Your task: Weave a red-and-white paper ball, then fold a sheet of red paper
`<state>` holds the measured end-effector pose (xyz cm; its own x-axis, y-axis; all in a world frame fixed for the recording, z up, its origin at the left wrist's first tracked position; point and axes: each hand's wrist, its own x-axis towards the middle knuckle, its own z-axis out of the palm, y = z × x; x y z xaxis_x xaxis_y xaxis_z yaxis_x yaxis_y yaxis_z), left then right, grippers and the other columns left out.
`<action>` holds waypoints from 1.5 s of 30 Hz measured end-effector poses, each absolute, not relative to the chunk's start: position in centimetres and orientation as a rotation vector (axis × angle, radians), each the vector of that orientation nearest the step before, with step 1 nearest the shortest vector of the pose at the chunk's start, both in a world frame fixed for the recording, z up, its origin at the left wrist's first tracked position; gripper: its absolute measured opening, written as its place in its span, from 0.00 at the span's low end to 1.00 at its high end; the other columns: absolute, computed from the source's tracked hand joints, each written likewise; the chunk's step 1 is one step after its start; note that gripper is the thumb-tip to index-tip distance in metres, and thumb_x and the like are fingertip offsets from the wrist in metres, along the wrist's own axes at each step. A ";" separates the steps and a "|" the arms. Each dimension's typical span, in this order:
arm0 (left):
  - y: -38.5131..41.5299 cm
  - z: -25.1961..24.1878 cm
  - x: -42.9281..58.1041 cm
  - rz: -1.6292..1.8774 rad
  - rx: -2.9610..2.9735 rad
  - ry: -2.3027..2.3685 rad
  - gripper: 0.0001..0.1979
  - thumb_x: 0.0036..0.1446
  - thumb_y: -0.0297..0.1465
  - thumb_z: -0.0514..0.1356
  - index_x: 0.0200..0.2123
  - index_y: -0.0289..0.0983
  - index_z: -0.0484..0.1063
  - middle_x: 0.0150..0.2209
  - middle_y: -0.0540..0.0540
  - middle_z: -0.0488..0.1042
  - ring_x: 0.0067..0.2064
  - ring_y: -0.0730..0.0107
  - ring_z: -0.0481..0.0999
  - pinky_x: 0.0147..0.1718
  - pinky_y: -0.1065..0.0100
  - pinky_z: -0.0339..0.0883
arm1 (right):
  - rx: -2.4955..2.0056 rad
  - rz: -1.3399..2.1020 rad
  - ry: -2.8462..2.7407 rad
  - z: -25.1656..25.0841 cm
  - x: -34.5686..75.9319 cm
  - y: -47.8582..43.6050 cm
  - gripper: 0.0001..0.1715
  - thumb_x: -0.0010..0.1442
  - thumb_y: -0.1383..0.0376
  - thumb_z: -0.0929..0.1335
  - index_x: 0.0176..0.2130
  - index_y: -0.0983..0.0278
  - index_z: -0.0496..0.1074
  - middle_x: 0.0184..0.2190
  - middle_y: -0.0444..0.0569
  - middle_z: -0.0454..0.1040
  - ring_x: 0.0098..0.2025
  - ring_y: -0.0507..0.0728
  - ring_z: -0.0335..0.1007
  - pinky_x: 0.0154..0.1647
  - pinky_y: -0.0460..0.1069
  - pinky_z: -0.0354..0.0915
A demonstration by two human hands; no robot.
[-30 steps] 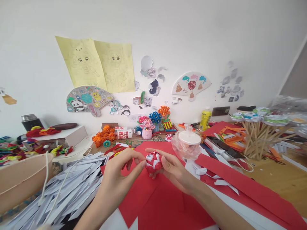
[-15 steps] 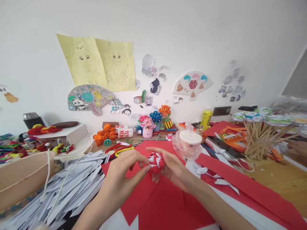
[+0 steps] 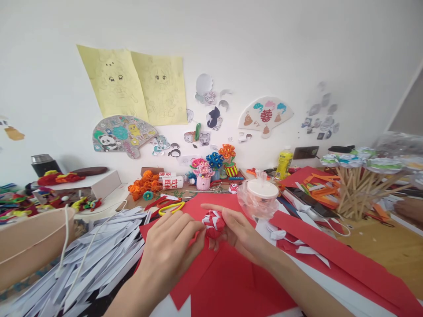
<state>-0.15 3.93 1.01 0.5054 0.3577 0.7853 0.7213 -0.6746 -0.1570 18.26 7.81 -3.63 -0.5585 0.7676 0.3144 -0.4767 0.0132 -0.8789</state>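
Observation:
A small red and white folded paper ball [image 3: 213, 221] is between my hands, above the large red paper sheets [image 3: 228, 286]. My right hand [image 3: 240, 228] cups it from the right, with the index finger stretched behind it and other fingertips beneath. At its left side, my left hand [image 3: 175, 240] pinches the edge of the ball with thumb and forefinger; the tips are partly hidden. Scissors with yellow handles [image 3: 172, 208] lie just behind my left hand. A pile of folded white paper strips [image 3: 109, 251] spreads to its left.
A lidded cup in a plastic bag [image 3: 262, 191] stands behind my right hand. Pipe-cleaner flowers in pots [image 3: 203, 181] line the wall. At the right are a bundle of sticks with paper flowers [image 3: 355, 189] and another person's hand [image 3: 410, 210]. A beige bin [image 3: 29, 246] is at left.
My left hand has turned, its back now facing up more and its fingers curled closer at the ball. The ball has rotated slightly; my right hand stays nearly still.

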 end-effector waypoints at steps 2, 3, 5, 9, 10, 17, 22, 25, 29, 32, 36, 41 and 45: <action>3.8 0.8 -0.1 -1.009 -2.227 -0.834 0.06 0.57 0.22 0.58 0.29 0.38 0.68 0.23 0.53 0.70 0.24 0.73 0.63 0.27 0.68 0.55 | -0.337 1.707 -1.360 -3.5 18.2 7.8 0.26 0.67 0.53 0.60 0.58 0.63 0.66 0.34 0.50 0.76 0.28 0.53 0.74 0.33 0.50 0.70; 3.8 0.8 0.0 -1.024 -2.236 -0.837 0.06 0.57 0.22 0.58 0.29 0.38 0.69 0.23 0.53 0.70 0.24 0.73 0.63 0.26 0.68 0.56 | -0.339 1.708 -1.357 -3.5 18.2 7.8 0.26 0.67 0.53 0.60 0.58 0.63 0.66 0.33 0.50 0.76 0.28 0.53 0.74 0.32 0.50 0.70; 3.7 1.1 0.1 -1.113 -2.326 -0.929 0.05 0.58 0.24 0.58 0.30 0.38 0.70 0.24 0.52 0.72 0.26 0.73 0.66 0.28 0.70 0.58 | -0.338 1.713 -1.347 -3.4 18.2 7.7 0.26 0.67 0.53 0.60 0.59 0.64 0.65 0.32 0.50 0.76 0.27 0.53 0.73 0.32 0.50 0.70; 3.6 2.0 0.3 -1.361 -2.615 -1.348 0.07 0.59 0.30 0.58 0.28 0.39 0.72 0.24 0.53 0.73 0.26 0.74 0.67 0.25 0.73 0.58 | -0.299 1.729 -1.333 -3.5 18.3 7.8 0.27 0.68 0.54 0.59 0.60 0.64 0.63 0.31 0.50 0.76 0.27 0.53 0.74 0.31 0.49 0.69; 3.6 2.2 0.4 -1.408 -2.688 -1.457 0.09 0.59 0.32 0.58 0.27 0.39 0.73 0.23 0.53 0.73 0.25 0.75 0.67 0.24 0.73 0.57 | -0.290 1.733 -1.331 -3.5 18.4 7.8 0.27 0.68 0.54 0.59 0.60 0.64 0.63 0.31 0.51 0.76 0.27 0.53 0.74 0.31 0.49 0.69; 3.5 2.8 1.1 -1.826 -3.053 -1.901 0.12 0.58 0.39 0.59 0.26 0.38 0.75 0.24 0.50 0.78 0.29 0.71 0.74 0.32 0.73 0.64 | -0.262 1.753 -1.310 -3.2 18.3 7.8 0.28 0.67 0.53 0.61 0.59 0.65 0.64 0.30 0.50 0.76 0.28 0.53 0.74 0.30 0.48 0.69; 3.4 2.6 1.2 -1.907 -3.028 -2.002 0.11 0.54 0.38 0.62 0.25 0.38 0.76 0.24 0.50 0.78 0.30 0.70 0.76 0.34 0.73 0.67 | -0.267 1.753 -1.304 -3.3 18.3 7.7 0.28 0.67 0.53 0.61 0.59 0.65 0.64 0.30 0.50 0.76 0.28 0.54 0.74 0.31 0.49 0.70; 3.4 2.6 1.2 -1.907 -2.980 -2.021 0.11 0.53 0.39 0.62 0.25 0.39 0.76 0.24 0.49 0.78 0.29 0.68 0.76 0.33 0.71 0.68 | -0.275 1.751 -1.307 -3.4 18.3 7.8 0.28 0.67 0.52 0.61 0.60 0.65 0.64 0.29 0.49 0.76 0.27 0.53 0.74 0.31 0.50 0.69; 3.4 2.5 1.1 -1.913 -2.979 -1.964 0.12 0.55 0.39 0.60 0.24 0.41 0.76 0.23 0.49 0.78 0.27 0.68 0.74 0.33 0.68 0.69 | -0.272 1.748 -1.322 -3.4 18.3 7.7 0.29 0.66 0.51 0.62 0.59 0.64 0.64 0.30 0.49 0.76 0.26 0.52 0.73 0.30 0.49 0.69; 3.6 2.3 1.0 -1.859 -2.953 -1.975 0.14 0.57 0.40 0.58 0.23 0.41 0.77 0.20 0.50 0.76 0.23 0.70 0.70 0.26 0.69 0.67 | -0.273 1.753 -1.330 -3.3 18.4 7.7 0.30 0.65 0.50 0.62 0.59 0.64 0.65 0.31 0.50 0.76 0.26 0.52 0.73 0.30 0.49 0.68; 3.6 2.3 1.0 -1.852 -2.977 -1.964 0.15 0.56 0.41 0.59 0.23 0.41 0.76 0.21 0.49 0.76 0.23 0.70 0.72 0.26 0.69 0.68 | -0.270 1.758 -1.326 -3.4 18.5 7.8 0.30 0.65 0.50 0.62 0.59 0.64 0.64 0.30 0.50 0.76 0.26 0.53 0.73 0.31 0.49 0.68; 3.5 2.6 1.3 -1.982 -3.031 -1.893 0.11 0.55 0.38 0.61 0.24 0.40 0.77 0.24 0.49 0.79 0.30 0.65 0.78 0.36 0.65 0.71 | -0.288 1.746 -1.310 -3.3 18.4 7.7 0.30 0.64 0.50 0.63 0.59 0.63 0.64 0.30 0.50 0.76 0.27 0.53 0.73 0.31 0.50 0.68; 3.8 2.0 1.1 -2.023 -3.040 -1.747 0.10 0.56 0.38 0.61 0.26 0.40 0.76 0.24 0.49 0.79 0.29 0.66 0.77 0.32 0.67 0.70 | -0.288 1.744 -1.303 -3.1 18.3 7.6 0.30 0.64 0.50 0.63 0.59 0.64 0.65 0.29 0.49 0.76 0.28 0.54 0.74 0.31 0.50 0.68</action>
<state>1.11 3.77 1.97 0.2953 0.9173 0.2670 0.1307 -0.3156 0.9399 18.25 7.59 -3.10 -0.5578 0.7676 0.3157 -0.5206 -0.0274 -0.8533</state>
